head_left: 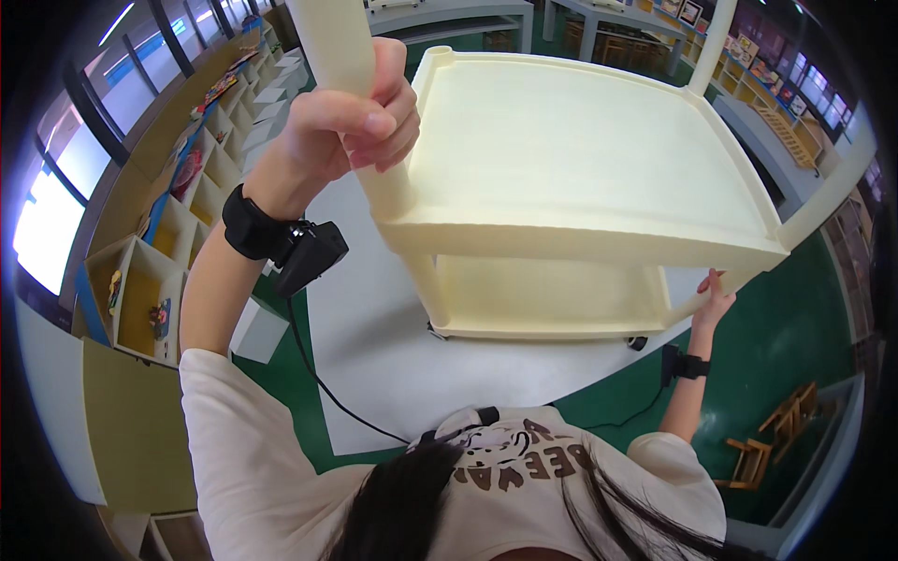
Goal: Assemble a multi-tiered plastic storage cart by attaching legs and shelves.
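Observation:
A cream plastic trolley cart point(580, 140) stands in front of me, with tray-like shelves joined by round posts. My left hand point(360, 122) is wrapped around its near left post point(327, 37), above the middle shelf. Lower down on the other side, my right hand point(716, 299) grips the near right post point(687, 309) just under that shelf; its fingers show only in part. The bottom shelf point(552, 294) has small black casters, one of them a caster point(638, 343) at the near right corner. Both shelves in view carry nothing.
A white sheet or board point(374, 383) lies under the cart on the green floor point(786, 327). Cubby shelves point(140, 290) line the left. Small wooden chairs point(748, 463) are at lower right. Grey tables point(458, 17) stand at the back. Black cables hang from my wrist devices.

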